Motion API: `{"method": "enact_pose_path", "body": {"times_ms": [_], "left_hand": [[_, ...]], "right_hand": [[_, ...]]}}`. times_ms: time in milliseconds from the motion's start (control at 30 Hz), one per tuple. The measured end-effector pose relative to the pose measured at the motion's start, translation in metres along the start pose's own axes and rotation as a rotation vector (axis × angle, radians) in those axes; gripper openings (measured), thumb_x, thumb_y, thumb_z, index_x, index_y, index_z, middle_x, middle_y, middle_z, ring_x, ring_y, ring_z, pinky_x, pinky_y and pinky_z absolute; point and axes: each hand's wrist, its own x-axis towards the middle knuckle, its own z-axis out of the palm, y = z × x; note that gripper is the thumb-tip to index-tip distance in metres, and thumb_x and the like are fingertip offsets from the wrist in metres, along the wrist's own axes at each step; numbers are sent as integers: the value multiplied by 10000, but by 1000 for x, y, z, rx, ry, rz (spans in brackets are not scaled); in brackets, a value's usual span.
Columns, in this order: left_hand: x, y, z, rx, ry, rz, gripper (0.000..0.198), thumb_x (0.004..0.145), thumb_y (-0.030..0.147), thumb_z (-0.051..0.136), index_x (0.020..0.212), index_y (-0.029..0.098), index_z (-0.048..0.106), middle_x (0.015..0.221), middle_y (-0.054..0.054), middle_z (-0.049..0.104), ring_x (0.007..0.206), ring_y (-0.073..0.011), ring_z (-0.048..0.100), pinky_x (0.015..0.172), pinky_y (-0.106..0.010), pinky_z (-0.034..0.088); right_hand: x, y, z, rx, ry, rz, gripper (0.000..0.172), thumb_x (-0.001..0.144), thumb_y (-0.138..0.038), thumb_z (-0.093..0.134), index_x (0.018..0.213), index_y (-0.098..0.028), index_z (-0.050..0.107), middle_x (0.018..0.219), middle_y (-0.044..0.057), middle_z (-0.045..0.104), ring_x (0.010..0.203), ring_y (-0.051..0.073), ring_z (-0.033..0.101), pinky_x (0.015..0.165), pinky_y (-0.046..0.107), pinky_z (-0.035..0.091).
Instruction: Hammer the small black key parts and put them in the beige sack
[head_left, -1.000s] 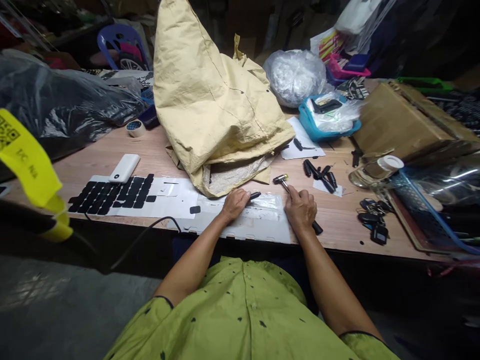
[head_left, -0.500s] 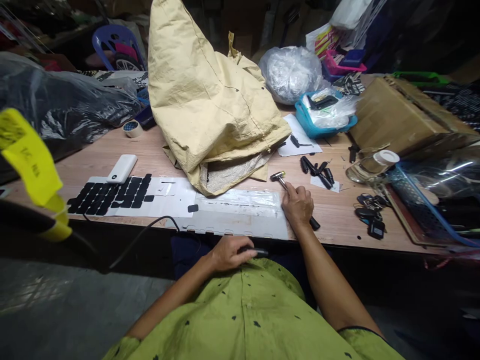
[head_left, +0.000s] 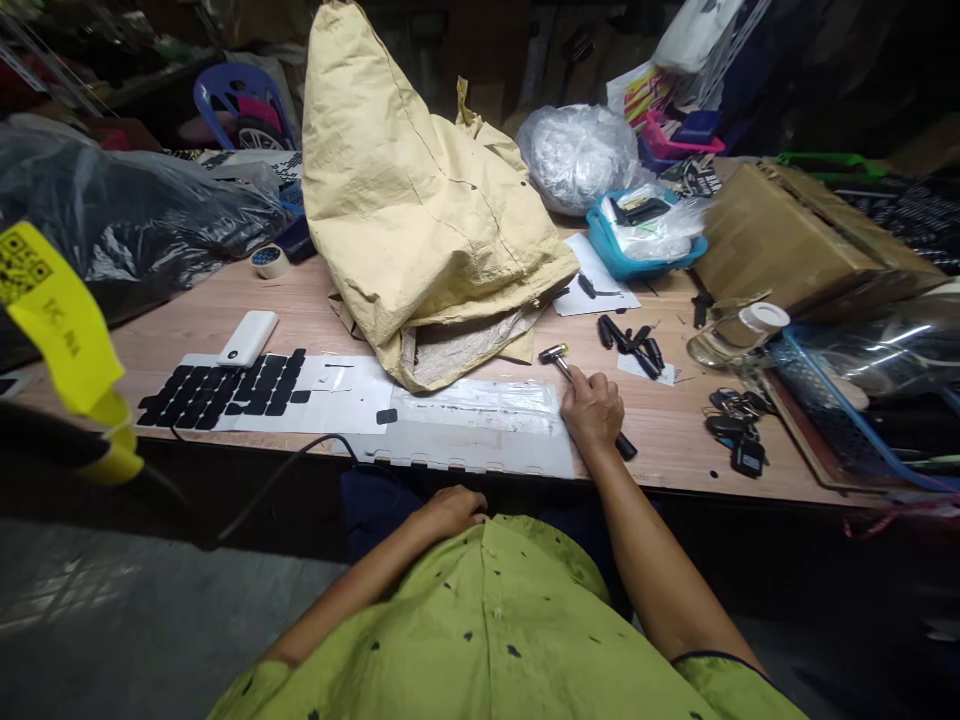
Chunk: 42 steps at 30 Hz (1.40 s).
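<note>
My right hand (head_left: 592, 412) is closed round the handle of a small hammer (head_left: 562, 362) lying on the table. The hammer's head with its yellowish face points away from me, and its black grip end sticks out below my hand. My left hand (head_left: 450, 512) rests low in my lap at the table's front edge, its fingers curled; the fingertips and whatever they hold are hidden. Beside my right hand lies a grey-white plastic sheet (head_left: 465, 450). On white paper (head_left: 352, 400) to the left are rows of black rounded pieces (head_left: 262, 385); one loose black piece (head_left: 386, 416) lies nearer the sheet.
A large tan sack (head_left: 427, 220) stands mid-table. Several black parts (head_left: 637, 345), keys (head_left: 739, 425), a glass jar (head_left: 727, 340) and a blue basket (head_left: 840, 400) sit right, before a carton (head_left: 780, 240). A white power bank (head_left: 247, 338) and tape roll (head_left: 268, 262) lie left.
My left hand has dropped lower toward my lap, and the dark slim object seen in it earlier is now out of sight. My right hand stays on the hammer.
</note>
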Motion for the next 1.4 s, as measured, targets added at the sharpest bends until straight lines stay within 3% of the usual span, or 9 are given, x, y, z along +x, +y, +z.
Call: {"method": "enact_pose_path", "body": {"times_ms": [67, 167, 267, 367, 467, 800, 1000, 1200, 1400], "left_hand": [[-7, 10, -23, -86, 8, 178, 247, 912, 334, 594, 1053, 223, 764, 1024, -74, 785, 945, -230, 713, 805, -290, 511], [-1, 20, -69, -253, 199, 304, 281, 941, 390, 569, 1032, 200, 755, 951, -43, 771, 848, -178, 682, 756, -262, 505], [25, 14, -117, -252, 589, 168, 284, 962, 327, 512, 1046, 179, 739, 971, -62, 741, 848, -184, 661, 785, -298, 522], [54, -5, -149, -144, 958, -74, 268, 903, 233, 550, 1102, 180, 722, 1064, -106, 700, 1007, -242, 650, 949, -375, 511], [69, -26, -162, -62, 1119, -239, 335, 879, 224, 559, 1187, 200, 688, 1177, -140, 661, 1187, -298, 594, 1063, -437, 459], [42, -52, -173, -121, 1140, -565, 356, 950, 307, 501, 1257, 142, 575, 1298, -251, 617, 1265, -404, 560, 1028, -535, 457], [60, -51, -175, -104, 1094, -628, 342, 846, 277, 640, 1169, 167, 619, 1308, -254, 587, 1277, -439, 515, 990, -580, 467], [71, -46, -168, 4, 1084, -394, 217, 843, 129, 568, 988, 202, 712, 1144, -168, 640, 1151, -359, 575, 1005, -496, 476], [63, -13, -137, 42, 1035, 43, 205, 937, 182, 546, 1054, 218, 711, 1099, -98, 668, 1096, -269, 583, 1007, -420, 472]], "right_hand": [[0, 0, 0, -4, 6, -3, 376, 894, -200, 522, 1211, -223, 723, 868, 87, 524, 837, 229, 415, 669, 319, 240], [-1, 0, -1, -2, 10, -9, 376, 887, -202, 530, 1211, -221, 719, 874, 89, 526, 838, 230, 414, 669, 321, 243], [-1, 0, -2, 0, 6, -14, 377, 891, -199, 521, 1213, -219, 717, 881, 92, 532, 837, 230, 415, 666, 322, 245], [-1, 0, -2, 0, 9, -15, 374, 883, -198, 527, 1204, -218, 717, 870, 89, 526, 836, 229, 414, 666, 321, 247], [-1, -1, -1, 6, 8, -13, 373, 880, -200, 532, 1203, -222, 716, 869, 90, 524, 838, 233, 415, 668, 323, 252], [-3, -1, -4, 3, -10, -14, 389, 885, -192, 522, 1223, -222, 712, 885, 95, 537, 857, 240, 429, 670, 327, 260], [-4, -2, -4, 16, -35, -3, 397, 876, -208, 546, 1242, -222, 701, 907, 97, 533, 855, 238, 420, 676, 328, 263], [-4, -4, -4, 18, -12, -2, 389, 881, -193, 530, 1226, -220, 707, 897, 97, 536, 860, 239, 422, 680, 333, 269], [-3, -6, -8, 11, -45, 2, 398, 895, -181, 518, 1245, -221, 704, 906, 97, 542, 866, 243, 438, 693, 333, 281]]}}
